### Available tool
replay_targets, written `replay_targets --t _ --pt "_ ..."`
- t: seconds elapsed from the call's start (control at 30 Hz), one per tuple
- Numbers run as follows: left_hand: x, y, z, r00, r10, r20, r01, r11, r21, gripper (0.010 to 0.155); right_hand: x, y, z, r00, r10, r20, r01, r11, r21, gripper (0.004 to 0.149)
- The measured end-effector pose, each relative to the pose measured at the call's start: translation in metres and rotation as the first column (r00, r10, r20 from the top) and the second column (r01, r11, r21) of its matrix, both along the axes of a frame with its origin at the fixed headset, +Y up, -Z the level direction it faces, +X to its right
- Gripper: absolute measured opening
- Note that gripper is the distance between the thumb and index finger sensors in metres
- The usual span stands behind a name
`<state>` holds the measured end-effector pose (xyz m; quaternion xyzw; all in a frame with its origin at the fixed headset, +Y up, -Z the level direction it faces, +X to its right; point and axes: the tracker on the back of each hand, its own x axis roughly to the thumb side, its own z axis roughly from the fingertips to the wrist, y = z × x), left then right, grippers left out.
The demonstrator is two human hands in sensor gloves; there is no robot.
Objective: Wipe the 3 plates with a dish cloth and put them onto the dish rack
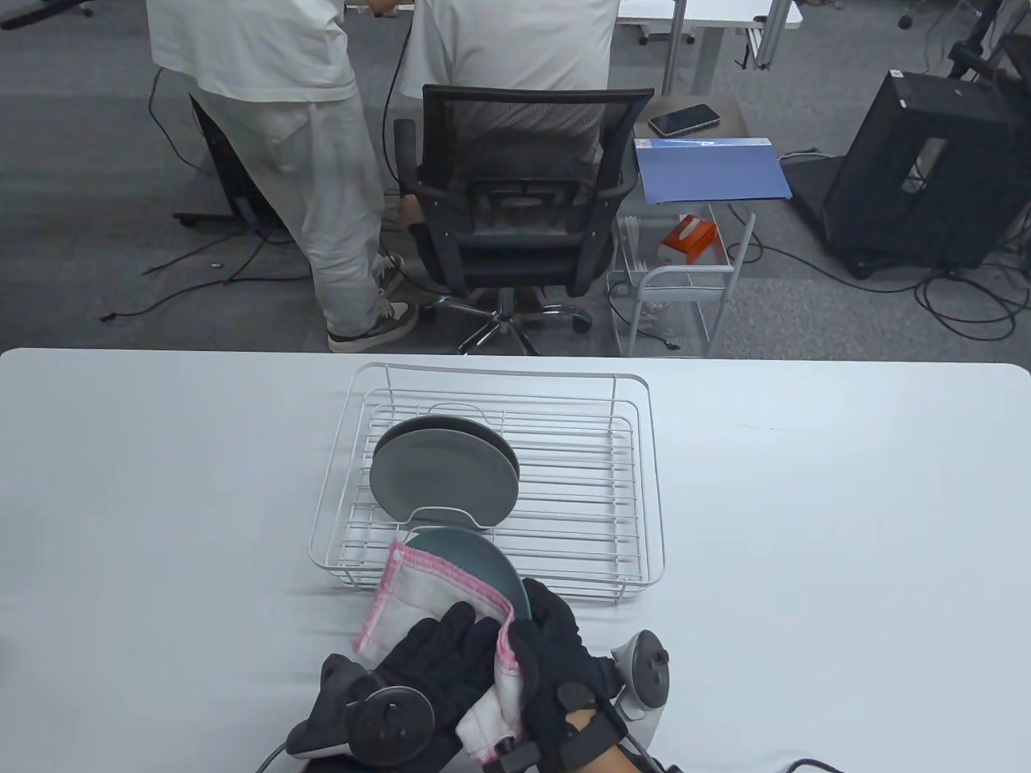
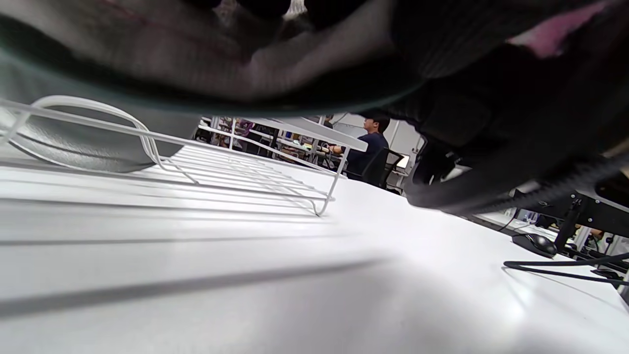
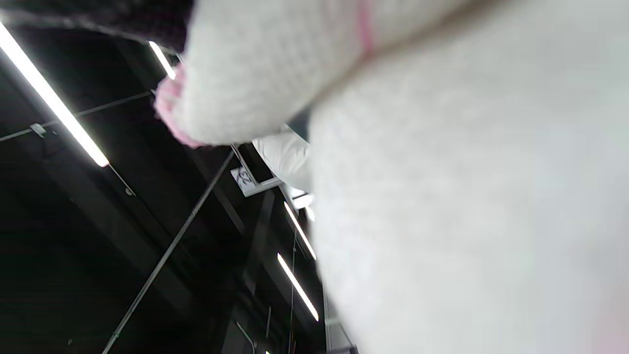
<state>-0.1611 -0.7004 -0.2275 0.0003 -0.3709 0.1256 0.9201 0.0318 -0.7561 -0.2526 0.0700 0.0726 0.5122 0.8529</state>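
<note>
Two grey plates stand upright in the white wire dish rack. A third grey-green plate is held tilted just above the rack's front edge, half covered by a white dish cloth with pink edging. My left hand lies on the cloth and grips it against the plate. My right hand curls round the plate's right rim. In the left wrist view the held plate's blurred underside fills the top, above the rack. The cloth blocks most of the right wrist view.
The white table stretches to both sides of the rack. Behind its far edge are a black office chair, a standing person and a small wire cart.
</note>
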Motion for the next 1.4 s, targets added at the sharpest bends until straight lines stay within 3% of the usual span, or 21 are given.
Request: replay_targets --t 0.2,0.37,0.7,0.83,1.1,1.4 --pt "-0.011 0.004 -0.005 0.996 0.000 -0.094 0.007 0.997 0.071 0.056 -0.006 -0.003 -0.001 0.994 0.052 -0.096 -0.053 0.999 0.000 0.059" --pt "-0.021 0.007 -0.011 0.983 0.018 -0.181 0.000 0.995 0.098 0.056 -0.003 0.001 -0.001 0.993 0.060 -0.106 -0.062 0.998 -0.012 0.059" --pt "-0.035 0.006 -0.019 0.956 0.017 -0.294 0.004 0.997 0.071 0.057 0.019 0.014 -0.001 0.999 0.020 0.048 -0.020 1.000 -0.001 0.059" --pt "-0.034 0.005 -0.020 0.963 0.014 -0.269 0.000 0.999 0.051 0.056 0.034 0.018 -0.002 0.989 -0.012 0.148 0.011 1.000 0.005 0.059" --pt "-0.010 0.002 -0.008 0.994 -0.022 -0.104 0.019 0.999 -0.025 0.056 0.045 0.019 -0.003 0.962 -0.058 0.266 0.049 0.998 0.043 0.059" --pt "0.010 0.004 0.005 1.000 -0.005 0.024 0.004 0.999 0.031 0.055 0.028 0.017 -0.004 0.984 -0.014 0.180 -0.004 0.995 0.100 0.058"
